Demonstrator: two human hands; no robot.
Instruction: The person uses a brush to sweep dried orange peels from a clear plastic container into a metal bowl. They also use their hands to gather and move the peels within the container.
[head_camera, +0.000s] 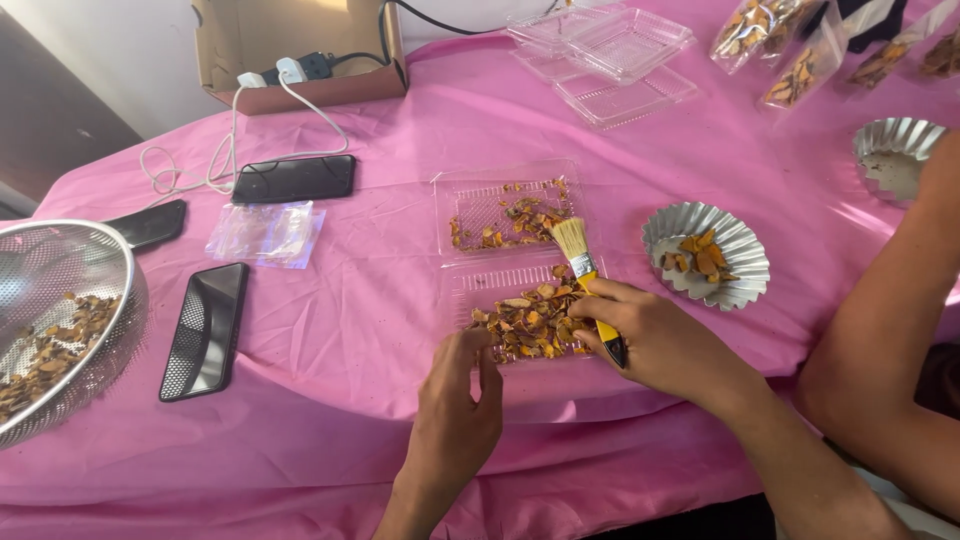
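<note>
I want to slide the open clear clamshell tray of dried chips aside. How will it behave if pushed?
The tray looks thin, so probably light and flexible. Hinged open, its halves may fold or twist. The loose chips could shift or spill.
</note>
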